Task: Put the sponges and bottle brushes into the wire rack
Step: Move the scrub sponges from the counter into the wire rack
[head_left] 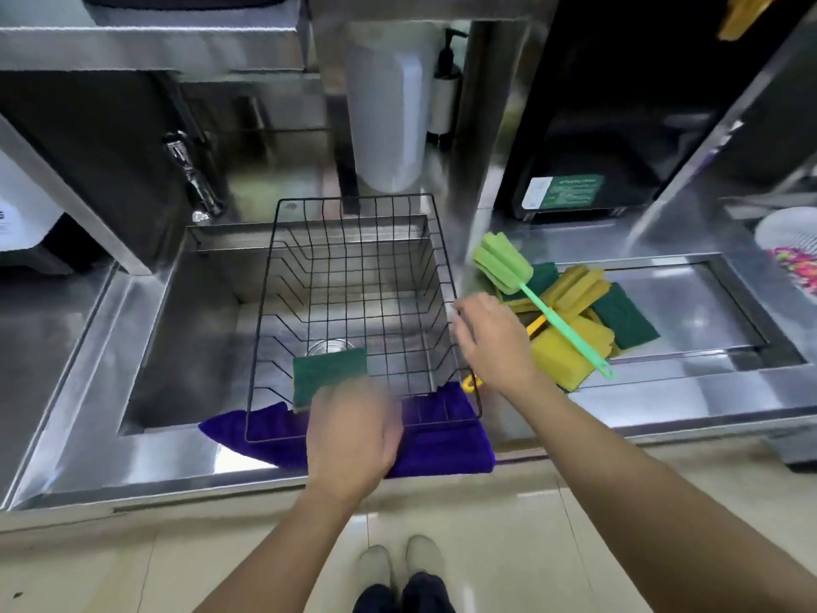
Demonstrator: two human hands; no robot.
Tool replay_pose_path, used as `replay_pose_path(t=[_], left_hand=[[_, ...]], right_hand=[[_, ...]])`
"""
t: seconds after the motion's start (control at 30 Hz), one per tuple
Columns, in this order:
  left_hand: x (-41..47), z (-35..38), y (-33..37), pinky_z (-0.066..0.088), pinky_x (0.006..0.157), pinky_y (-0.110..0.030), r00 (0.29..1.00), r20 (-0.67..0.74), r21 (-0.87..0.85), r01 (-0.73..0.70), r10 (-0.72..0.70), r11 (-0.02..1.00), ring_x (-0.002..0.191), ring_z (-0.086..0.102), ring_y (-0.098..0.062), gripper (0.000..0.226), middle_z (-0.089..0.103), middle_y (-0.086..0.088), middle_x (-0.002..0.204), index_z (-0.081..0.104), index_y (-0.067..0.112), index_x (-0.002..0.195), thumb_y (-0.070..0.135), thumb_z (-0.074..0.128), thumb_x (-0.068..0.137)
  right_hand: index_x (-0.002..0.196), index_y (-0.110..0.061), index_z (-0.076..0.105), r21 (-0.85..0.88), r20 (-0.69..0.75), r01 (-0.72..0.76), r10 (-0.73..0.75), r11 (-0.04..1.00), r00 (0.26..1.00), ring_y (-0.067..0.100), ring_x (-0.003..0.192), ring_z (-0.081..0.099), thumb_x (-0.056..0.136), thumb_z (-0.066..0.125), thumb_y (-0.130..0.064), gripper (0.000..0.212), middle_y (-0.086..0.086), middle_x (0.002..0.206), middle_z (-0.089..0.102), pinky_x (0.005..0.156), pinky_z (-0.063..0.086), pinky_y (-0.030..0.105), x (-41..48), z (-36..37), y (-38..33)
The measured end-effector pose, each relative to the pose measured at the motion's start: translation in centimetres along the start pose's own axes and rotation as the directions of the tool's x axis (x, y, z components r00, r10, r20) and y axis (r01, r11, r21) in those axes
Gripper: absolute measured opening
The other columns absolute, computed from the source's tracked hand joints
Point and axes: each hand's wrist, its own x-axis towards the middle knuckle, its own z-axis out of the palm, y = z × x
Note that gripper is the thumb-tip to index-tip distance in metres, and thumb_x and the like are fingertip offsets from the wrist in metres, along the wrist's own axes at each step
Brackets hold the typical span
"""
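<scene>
A black wire rack [353,205] sits over the steel sink, its front end resting on a purple cloth. A green-and-yellow sponge [329,373] stands at the rack's front left, and my left hand [351,435], blurred, holds its lower edge. My right hand [495,338] hovers by the rack's right rim with fingers apart and nothing in it. To its right lies a pile of yellow and green sponges [570,334]. A green bottle brush [521,280] lies across the pile. A yellow brush handle [472,382] pokes out under my right wrist.
The purple cloth [442,440] hangs over the sink's [177,347] front edge. A tap [192,170] stands at the back left, a soap pump bottle [446,86] and a white cylinder behind the rack. A white bowl [791,245] sits far right on the counter.
</scene>
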Motion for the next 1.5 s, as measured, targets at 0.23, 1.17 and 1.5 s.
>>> replay_pose_path(t=[0.23,1.17,1.5], left_hand=[[1.4,0.4,4.0,0.043,0.064,-0.040,0.985,0.130,-0.034,-0.108,0.112,0.994,0.065,0.056,-0.028,0.043,0.062,-0.008,0.070,0.062,0.008,0.076,0.038,0.038,0.093],[1.4,0.8,3.9,0.047,0.056,-0.036,0.992,0.072,-0.069,-0.097,0.102,0.993,0.060,0.057,-0.027,0.043,0.061,-0.006,0.063,0.063,0.008,0.069,0.037,0.039,0.091],[-0.5,-0.4,-2.4,0.043,0.061,-0.037,1.000,0.021,0.022,-0.002,0.002,1.000,0.060,0.052,-0.025,0.043,0.056,-0.005,0.063,0.057,0.010,0.071,0.043,0.041,0.093]], right_hand=[[0.080,-0.001,0.063,-0.371,-0.008,-0.131,0.139,0.919,0.990,0.037,0.075,0.061,0.070,0.068,-0.010,0.014,0.019,0.080,0.064,0.066,0.047,0.043,-4.2,-2.2,5.2],[0.114,-0.020,0.046,0.358,-0.129,-0.406,0.475,0.841,0.871,0.033,0.088,0.059,0.076,0.063,-0.048,0.049,0.008,0.094,0.062,0.071,0.048,0.039,0.7,-8.4,4.0],[0.097,-0.009,0.057,0.796,0.389,-0.571,0.553,0.202,0.737,0.024,0.095,0.062,0.075,0.073,-0.029,0.033,0.005,0.097,0.066,0.088,0.048,0.040,5.3,-2.2,-1.7]])
